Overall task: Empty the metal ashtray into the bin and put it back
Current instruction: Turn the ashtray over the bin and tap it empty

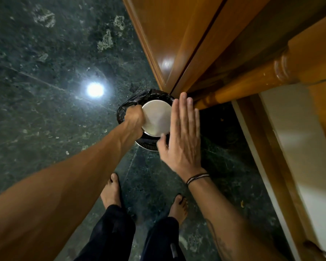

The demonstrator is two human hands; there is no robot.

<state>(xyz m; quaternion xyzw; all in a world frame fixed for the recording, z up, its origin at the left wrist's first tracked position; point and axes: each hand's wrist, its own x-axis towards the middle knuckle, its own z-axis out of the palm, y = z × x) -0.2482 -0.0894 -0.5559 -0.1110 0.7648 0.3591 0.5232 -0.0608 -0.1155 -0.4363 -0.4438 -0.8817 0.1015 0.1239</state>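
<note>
The round metal ashtray (156, 117) is turned upside down, its flat shiny base facing me, directly over the bin (128, 105), a small round bin lined with a black plastic bag. My left hand (135, 116) grips the ashtray's left edge. My right hand (183, 136) is flat with fingers stretched out, right beside the ashtray's right edge; whether it touches the metal I cannot tell. What is inside the bin is hidden by the ashtray.
The bin stands on a dark green marble floor (45, 91) against a wooden cabinet corner (169, 53). A turned wooden furniture leg (243, 81) and a white panel lie to the right. My bare feet (111, 191) stand just behind the bin.
</note>
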